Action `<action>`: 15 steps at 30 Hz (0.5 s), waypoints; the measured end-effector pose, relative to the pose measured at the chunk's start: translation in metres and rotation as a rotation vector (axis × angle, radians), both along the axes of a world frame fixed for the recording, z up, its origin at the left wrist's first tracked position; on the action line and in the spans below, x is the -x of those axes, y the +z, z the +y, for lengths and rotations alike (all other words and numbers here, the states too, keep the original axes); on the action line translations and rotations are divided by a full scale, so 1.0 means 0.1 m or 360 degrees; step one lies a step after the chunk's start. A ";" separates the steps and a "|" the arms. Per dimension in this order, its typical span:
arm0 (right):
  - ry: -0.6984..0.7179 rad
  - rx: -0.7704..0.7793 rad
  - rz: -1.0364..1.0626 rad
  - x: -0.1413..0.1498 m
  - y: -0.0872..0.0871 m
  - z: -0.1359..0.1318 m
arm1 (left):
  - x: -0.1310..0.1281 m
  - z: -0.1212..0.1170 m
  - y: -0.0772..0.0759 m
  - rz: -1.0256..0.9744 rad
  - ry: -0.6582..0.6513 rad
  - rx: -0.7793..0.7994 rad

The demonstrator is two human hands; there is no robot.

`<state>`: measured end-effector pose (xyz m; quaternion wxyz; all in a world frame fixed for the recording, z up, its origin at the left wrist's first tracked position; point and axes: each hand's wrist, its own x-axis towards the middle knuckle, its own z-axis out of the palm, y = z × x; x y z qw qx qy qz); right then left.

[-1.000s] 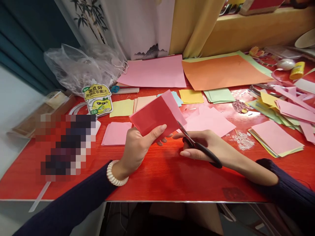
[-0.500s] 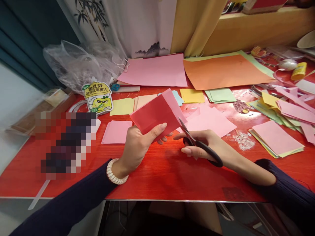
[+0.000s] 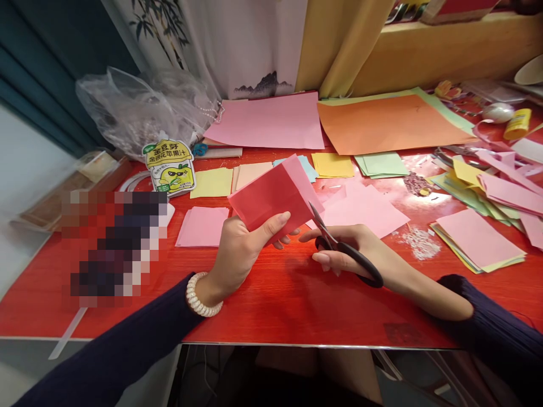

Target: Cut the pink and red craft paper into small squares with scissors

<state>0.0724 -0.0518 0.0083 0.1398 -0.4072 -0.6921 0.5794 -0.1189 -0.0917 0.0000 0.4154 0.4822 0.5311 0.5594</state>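
Note:
Between thumb and fingers, my left hand [image 3: 254, 237] grips sheets of paper above the table: a red sheet [image 3: 271, 195] in front and a pink sheet [image 3: 302, 180] showing past its right edge. Black-handled scissors [image 3: 339, 246] are held in my right hand [image 3: 360, 243], their blades pointing up and left at the right edge of the pink sheet. Whether the blades are biting into the paper I cannot tell. Under and behind the hands lie loose pink sheets [image 3: 365, 209]. A stack of pink squares [image 3: 201, 226] sits left of my left hand.
Small stacks of yellow [image 3: 333, 165] and green paper [image 3: 382, 164] line the middle of the red table [image 3: 275, 305]. Large pink [image 3: 267, 121] and orange sheets [image 3: 390, 124] lie behind. A lemon-printed pouch [image 3: 171, 169] stands left; paper strips [image 3: 513, 186] and a glue stick [image 3: 517, 124] are right.
The scissors' tips sit slightly higher along the pink sheet's right edge than a second ago. The held paper has shifted a little to the right in view. Both grips are unchanged.

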 end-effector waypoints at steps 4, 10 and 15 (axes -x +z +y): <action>0.0001 0.0010 0.0007 0.00 0.00 0.01 | -0.01 0.00 0.00 0.0002 -0.0004 0.0001; -0.0012 0.0026 0.0030 0.02 -0.02 0.00 | -0.01 0.00 0.01 -0.0016 -0.0013 -0.0001; -0.0030 0.0056 0.0090 0.02 -0.02 0.00 | -0.02 -0.01 0.03 -0.0090 -0.0005 0.0034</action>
